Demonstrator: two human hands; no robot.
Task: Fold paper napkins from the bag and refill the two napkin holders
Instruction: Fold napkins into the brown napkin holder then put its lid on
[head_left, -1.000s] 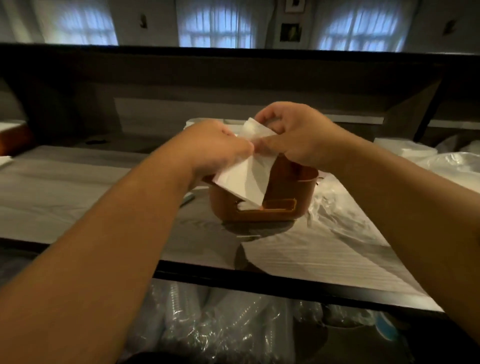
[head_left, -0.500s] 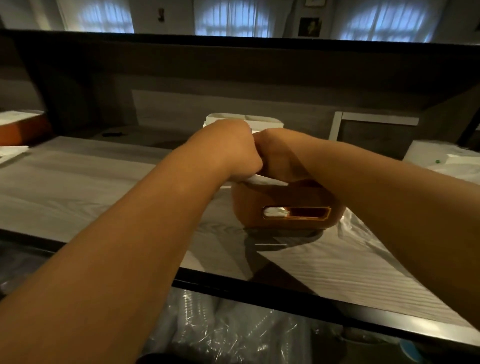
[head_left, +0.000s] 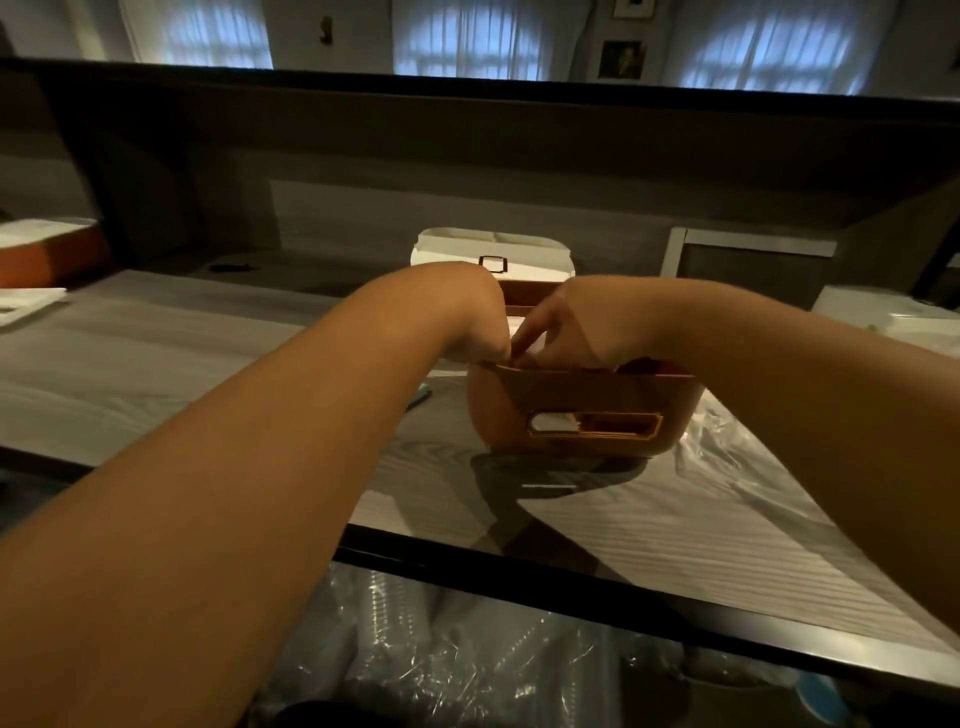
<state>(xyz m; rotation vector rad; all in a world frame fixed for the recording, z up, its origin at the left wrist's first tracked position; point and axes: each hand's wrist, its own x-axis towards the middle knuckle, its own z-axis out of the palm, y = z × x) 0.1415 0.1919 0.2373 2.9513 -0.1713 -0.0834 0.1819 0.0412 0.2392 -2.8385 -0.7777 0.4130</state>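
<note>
Both hands have dropped deeper into the orange napkin holder (head_left: 582, 410) on the bench (head_left: 156, 364) since half a second ago; left hand (head_left: 467, 317) and right hand (head_left: 566, 332) press fingers-down inside its rim; each grip's state cannot be told; white napkin (head_left: 553, 425) shows through the front slot, below both.

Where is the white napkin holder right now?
In the head view the white napkin holder stands centre, at the far side of the counter, directly behind the brown napkin holder and both hands.
</note>
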